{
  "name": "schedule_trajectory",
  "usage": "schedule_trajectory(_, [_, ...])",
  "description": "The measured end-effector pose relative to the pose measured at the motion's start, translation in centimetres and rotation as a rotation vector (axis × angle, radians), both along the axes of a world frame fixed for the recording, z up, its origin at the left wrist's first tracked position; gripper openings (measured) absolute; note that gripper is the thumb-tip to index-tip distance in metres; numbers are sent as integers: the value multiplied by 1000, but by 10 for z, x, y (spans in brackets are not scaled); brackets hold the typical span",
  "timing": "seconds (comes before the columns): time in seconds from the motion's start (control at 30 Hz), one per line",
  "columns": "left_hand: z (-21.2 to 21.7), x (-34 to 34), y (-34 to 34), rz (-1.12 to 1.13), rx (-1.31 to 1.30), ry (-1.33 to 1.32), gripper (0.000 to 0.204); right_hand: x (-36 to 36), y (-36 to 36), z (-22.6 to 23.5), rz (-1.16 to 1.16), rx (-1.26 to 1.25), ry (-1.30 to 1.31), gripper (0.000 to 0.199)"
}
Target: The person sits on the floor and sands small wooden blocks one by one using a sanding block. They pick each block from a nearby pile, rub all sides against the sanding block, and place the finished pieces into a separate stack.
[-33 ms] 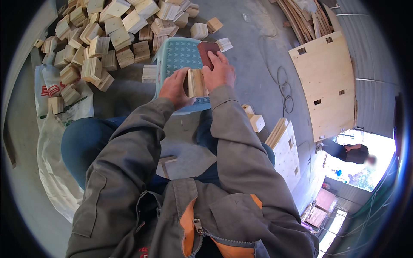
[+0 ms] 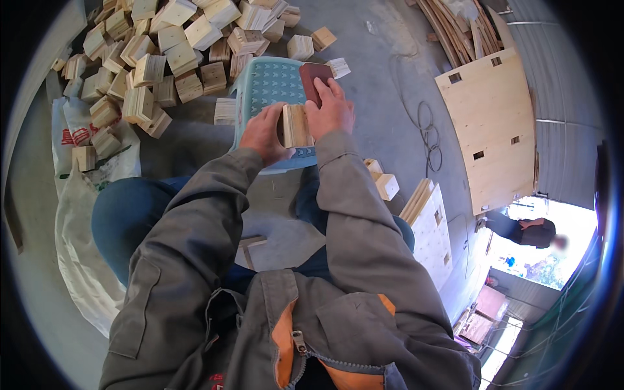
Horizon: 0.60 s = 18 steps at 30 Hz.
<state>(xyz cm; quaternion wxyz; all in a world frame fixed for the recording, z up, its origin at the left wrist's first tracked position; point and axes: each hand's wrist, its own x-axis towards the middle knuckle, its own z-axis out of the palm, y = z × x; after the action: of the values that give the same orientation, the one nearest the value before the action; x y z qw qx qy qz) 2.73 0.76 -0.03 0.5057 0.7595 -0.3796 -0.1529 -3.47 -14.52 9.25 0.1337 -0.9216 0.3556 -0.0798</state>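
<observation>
A pale blue plastic stool (image 2: 260, 88) with a patterned top stands between my knees. On it is a layered plywood block (image 2: 298, 126), its striped edge facing up. My left hand (image 2: 265, 134) is closed round the block's left side. My right hand (image 2: 333, 110) is closed on a dark red rectangular block (image 2: 314, 74), like a sanding block, with its fingers stretched over the near part. The right thumb side rests against the plywood block's right edge; the thumb itself is mostly hidden.
Many similar wooden blocks (image 2: 185, 55) lie heaped at the far left, some on a white sack (image 2: 84, 214). To the right are a cable (image 2: 426, 130), a large plywood panel (image 2: 497, 127) with cutouts, and a smaller panel (image 2: 432, 227). Another person (image 2: 534, 232) stands by the bright doorway.
</observation>
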Motion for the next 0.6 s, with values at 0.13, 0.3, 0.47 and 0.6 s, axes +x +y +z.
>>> schedule_trajectory(0.13, [3, 0, 1, 7, -16, 16, 103, -43, 14, -23, 113, -91, -156, 60])
schedule_trajectory(0.3, [0, 0, -2, 24, -48, 4, 99, -123, 79, -18, 259, -93, -256, 64])
schedule_trajectory(0.47, [-5, 1, -3, 28, -85, -3, 97, -155, 103, -20, 287, -86, -287, 67])
schedule_trajectory(0.6, [-6, 1, -2, 16, -74, 32, 98, -120, 85, -18, 297, -128, -299, 64])
